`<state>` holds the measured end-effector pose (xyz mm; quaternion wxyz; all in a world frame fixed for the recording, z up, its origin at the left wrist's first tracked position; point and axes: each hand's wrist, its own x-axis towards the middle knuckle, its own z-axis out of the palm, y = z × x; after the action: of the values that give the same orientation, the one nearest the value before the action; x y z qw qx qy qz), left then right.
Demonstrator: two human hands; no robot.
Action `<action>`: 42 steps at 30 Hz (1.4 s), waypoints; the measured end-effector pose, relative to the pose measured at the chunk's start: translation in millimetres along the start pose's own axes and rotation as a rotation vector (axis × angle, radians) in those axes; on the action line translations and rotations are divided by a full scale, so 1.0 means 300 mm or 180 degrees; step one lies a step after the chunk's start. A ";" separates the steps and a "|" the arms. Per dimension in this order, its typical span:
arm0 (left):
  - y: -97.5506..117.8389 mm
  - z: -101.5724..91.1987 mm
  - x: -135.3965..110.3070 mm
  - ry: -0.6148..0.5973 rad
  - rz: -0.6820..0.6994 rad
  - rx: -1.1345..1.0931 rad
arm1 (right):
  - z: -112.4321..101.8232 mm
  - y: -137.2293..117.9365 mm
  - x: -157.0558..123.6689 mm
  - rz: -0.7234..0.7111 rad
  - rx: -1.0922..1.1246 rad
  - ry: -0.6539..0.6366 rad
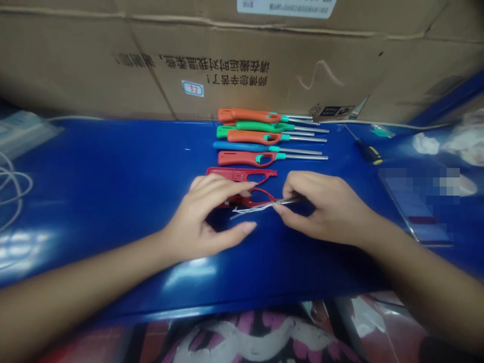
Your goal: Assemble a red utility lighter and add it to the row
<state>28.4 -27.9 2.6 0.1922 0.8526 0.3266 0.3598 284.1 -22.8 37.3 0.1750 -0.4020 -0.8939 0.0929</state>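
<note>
Left forearm (94,269): bare, reaching in from the lower left, angled up toward the middle.
Left wrist (164,247): roughly in line with the forearm.
Left hand (200,212): back upward, fingers (221,189) arched forward, thumb (238,234) apart from them, a wide gap between.
Right forearm (419,275): bare, slanting in from the lower right.
Right hand (327,204): facing the left hand, thumb and index finger pinched, the other fingers curled.

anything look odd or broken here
Two things: by the left hand, a red lighter casing lies in two pieces, unlike the whole-looking lighters lined up behind it. The printing on the cardboard box is upside down. No spill shows.
</note>
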 end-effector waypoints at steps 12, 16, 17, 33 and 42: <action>-0.046 0.014 0.003 0.0126 -0.0245 0.0114 | -0.021 0.058 0.007 -0.0144 -0.0346 -0.0031; -0.061 0.003 0.000 0.0067 -0.0063 0.0492 | -0.003 0.075 0.009 -0.0039 -0.0295 -0.0225; -0.064 0.001 0.000 0.0022 -0.0014 0.0584 | 0.002 0.079 0.010 -0.0005 -0.0287 -0.0286; -0.085 0.015 0.005 -0.0264 0.0134 0.0809 | 0.015 0.108 0.015 0.0016 -0.0213 -0.0877; -0.084 0.017 0.007 -0.0288 0.0077 0.0784 | 0.007 0.096 0.016 0.0002 -0.0029 -0.1196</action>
<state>22.7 -8.8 -13.9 0.0961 0.8890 0.3489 0.2804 300.0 -0.2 27.9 0.0032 -0.3786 -0.9112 0.1624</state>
